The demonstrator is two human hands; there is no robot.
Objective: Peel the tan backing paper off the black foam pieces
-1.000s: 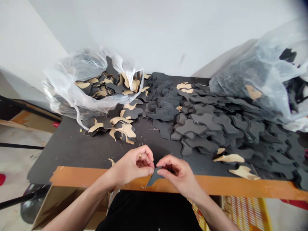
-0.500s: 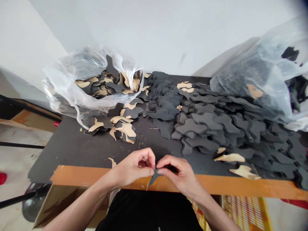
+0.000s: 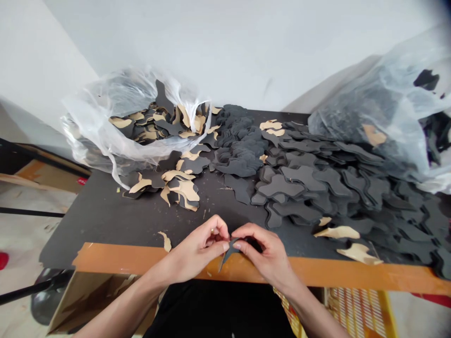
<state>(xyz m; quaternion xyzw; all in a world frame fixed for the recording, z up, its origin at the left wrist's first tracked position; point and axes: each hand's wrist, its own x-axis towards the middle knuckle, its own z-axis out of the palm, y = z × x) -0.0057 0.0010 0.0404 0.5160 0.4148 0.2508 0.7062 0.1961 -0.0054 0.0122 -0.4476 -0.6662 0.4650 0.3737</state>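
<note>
Both hands meet at the table's front edge over one thin dark grey foam piece (image 3: 229,254). My left hand (image 3: 207,244) pinches it between thumb and fingertips at its upper left side; a ring shows on one finger. My right hand (image 3: 262,249) grips the same piece from the right, thumb on top. The piece hangs tilted, its pointed end downward, and the fingers cover its upper part. A narrow tan edge runs along its left side. Beyond the hands lie stacks of wavy dark foam pieces (image 3: 280,185) and foam pieces with tan backing paper (image 3: 185,188).
An open plastic bag (image 3: 134,148) of tan-backed pieces stands at the back left, another plastic bag (image 3: 394,103) at the back right. Loose tan paper scraps (image 3: 359,252) lie at front right. Brown tape (image 3: 112,257) covers the table edge. Below are a cardboard box (image 3: 88,300) and yellow crate (image 3: 362,310).
My hands have shifted slightly, with the foam piece still between them. Its lower tip sits a little higher and further right. The piles look the same.
</note>
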